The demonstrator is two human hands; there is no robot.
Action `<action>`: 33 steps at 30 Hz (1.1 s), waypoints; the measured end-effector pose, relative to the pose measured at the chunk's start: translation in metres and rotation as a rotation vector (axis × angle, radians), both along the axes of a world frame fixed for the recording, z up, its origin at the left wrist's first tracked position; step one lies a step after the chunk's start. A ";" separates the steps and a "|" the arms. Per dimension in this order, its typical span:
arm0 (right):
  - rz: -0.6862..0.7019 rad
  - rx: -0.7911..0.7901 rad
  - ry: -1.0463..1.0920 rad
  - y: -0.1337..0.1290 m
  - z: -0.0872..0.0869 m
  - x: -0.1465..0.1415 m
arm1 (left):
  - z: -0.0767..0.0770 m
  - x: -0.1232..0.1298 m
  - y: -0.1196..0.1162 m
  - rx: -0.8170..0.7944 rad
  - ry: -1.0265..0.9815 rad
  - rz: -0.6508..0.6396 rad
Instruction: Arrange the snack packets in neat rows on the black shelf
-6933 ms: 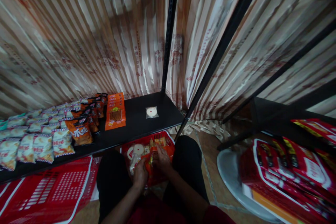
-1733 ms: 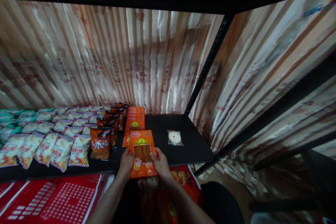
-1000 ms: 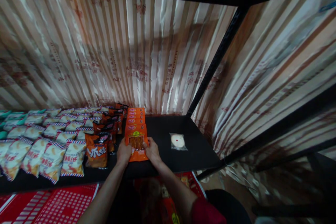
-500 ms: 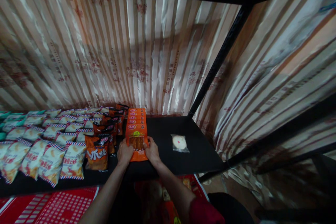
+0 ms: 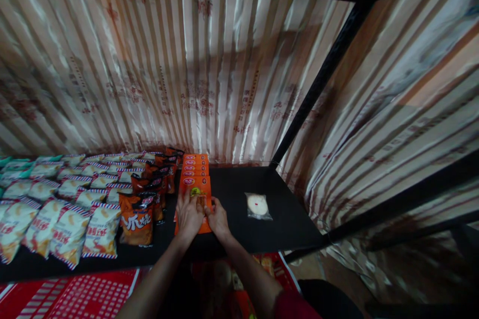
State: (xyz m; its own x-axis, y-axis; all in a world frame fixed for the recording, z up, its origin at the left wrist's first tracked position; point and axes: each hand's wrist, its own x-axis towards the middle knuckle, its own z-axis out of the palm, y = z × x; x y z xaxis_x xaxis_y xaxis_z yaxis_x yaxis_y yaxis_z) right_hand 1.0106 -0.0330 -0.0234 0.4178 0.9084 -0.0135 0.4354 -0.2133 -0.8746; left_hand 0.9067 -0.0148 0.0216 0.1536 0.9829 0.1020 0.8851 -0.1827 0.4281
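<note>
Several flat orange snack packets [image 5: 205, 186] overlap in a column running back across the black shelf [image 5: 232, 184]. On the front packet, my left hand [image 5: 189, 214] lies with its fingers stretched out flat, covering much of its window. My right hand [image 5: 217, 217] pinches that packet's right edge near its lower corner, thumb toward the front face. Just left of the column stand orange-brown puffy snack bags [image 5: 136, 219] in a row. To the right, a round white item in a clear wrapper [image 5: 258, 206] lies apart from both hands.
Rows of white snack bags [image 5: 101, 229] fill the shelf's left part, with green bags [image 5: 15, 167] beyond. A black post [image 5: 318, 84] rises at the back right corner before a striped curtain [image 5: 224, 60]. Red baskets [image 5: 86, 294] sit below the front edge.
My left hand has let go of the front packet's left edge and moved right onto its face, fingers now spread flat. My right hand stays at the right edge.
</note>
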 end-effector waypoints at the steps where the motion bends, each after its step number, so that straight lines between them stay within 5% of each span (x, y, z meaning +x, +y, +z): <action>1: -0.003 0.003 0.005 0.000 0.000 0.000 | -0.001 0.003 0.005 -0.011 0.009 -0.011; 11: -0.001 -0.025 -0.049 0.001 -0.002 0.000 | -0.022 0.017 0.048 0.022 0.109 -0.082; 33: 0.079 0.022 -0.090 0.007 0.000 0.000 | -0.031 0.017 0.056 0.033 0.180 -0.133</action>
State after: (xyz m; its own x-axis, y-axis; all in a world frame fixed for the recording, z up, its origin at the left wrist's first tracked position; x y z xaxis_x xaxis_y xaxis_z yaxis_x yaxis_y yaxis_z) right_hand 1.0102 -0.0262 -0.0237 0.3431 0.9384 0.0413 0.5273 -0.1560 -0.8352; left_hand 0.9233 0.0413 -0.0093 0.3000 0.9494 0.0931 0.9139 -0.3140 0.2573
